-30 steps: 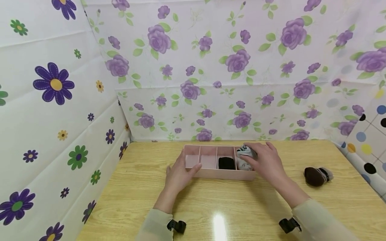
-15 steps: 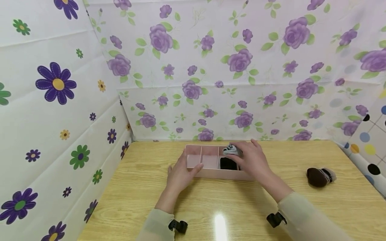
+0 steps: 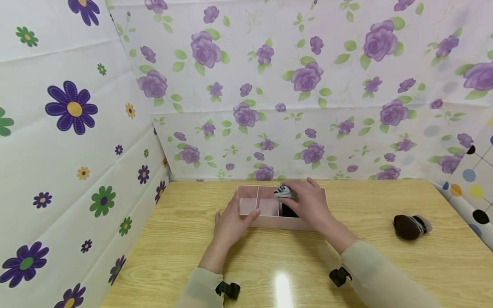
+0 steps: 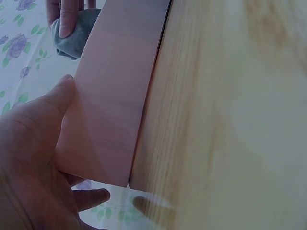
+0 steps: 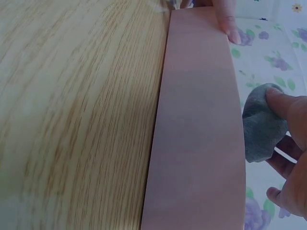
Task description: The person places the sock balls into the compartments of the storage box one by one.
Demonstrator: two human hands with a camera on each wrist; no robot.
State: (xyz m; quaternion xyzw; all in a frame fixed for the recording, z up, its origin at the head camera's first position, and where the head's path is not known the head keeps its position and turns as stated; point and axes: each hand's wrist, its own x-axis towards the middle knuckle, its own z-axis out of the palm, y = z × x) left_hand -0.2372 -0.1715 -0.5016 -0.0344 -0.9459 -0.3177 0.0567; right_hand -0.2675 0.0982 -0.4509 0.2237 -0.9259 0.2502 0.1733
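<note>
My right hand [image 3: 309, 202] pinches a rolled-up grey sock [image 3: 283, 193] between thumb and fingers, just above the pink divided box [image 3: 269, 222]. In the right wrist view the grey sock [image 5: 263, 125] shows beyond the box's rim, under my thumb. A black rolled bundle, probably a sock [image 3: 289, 210], lies in the third compartment, partly covered by my right hand. My left hand [image 3: 230, 224] grips the box's left end, its thumb over the front rim. The two left compartments look bare inside. The rightmost one is hidden behind my right hand.
A brown rolled bundle with striped grey ends [image 3: 411, 226] lies on the wooden table [image 3: 185, 248], right of the box. Flower-printed cloth [image 3: 231, 85] stands behind the table and along its left side.
My right hand has carried the grey sock left, from the rightmost compartment to above the third one near its left divider. My left hand stays on the box.
</note>
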